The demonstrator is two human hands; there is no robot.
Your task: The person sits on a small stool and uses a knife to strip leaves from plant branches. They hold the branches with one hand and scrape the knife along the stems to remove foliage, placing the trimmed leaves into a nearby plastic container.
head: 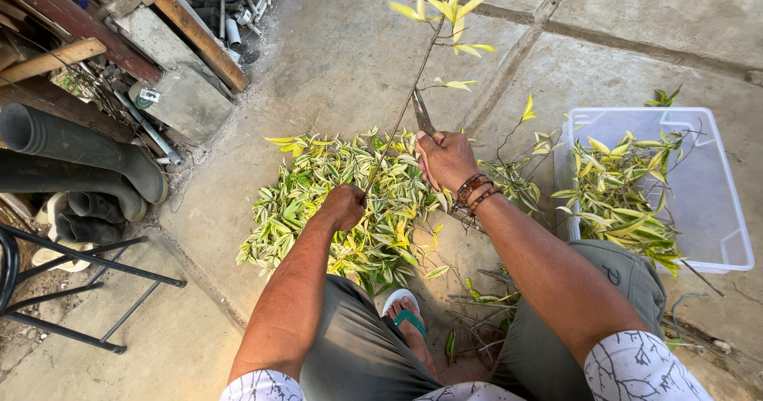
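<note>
My left hand [343, 206] is closed around the lower end of a long thin stem [409, 99] that rises upward, with yellow-green leaves [447, 13] at its top. My right hand [447, 158], with beaded bracelets at the wrist, grips a pair of metal shears [422, 115] whose blades sit against the stem about halfway up. Below both hands a pile of variegated yellow-green leafy cuttings [334, 194] lies on the concrete floor.
A clear plastic bin [715, 194] at right holds more leafy cuttings [624, 198]. Bare twigs [485, 302] lie by my foot in a green-and-white sandal [405, 309]. At left are black rubber boots [71, 151], a concrete block [179, 91], wooden planks [199, 39] and a black metal frame [71, 290].
</note>
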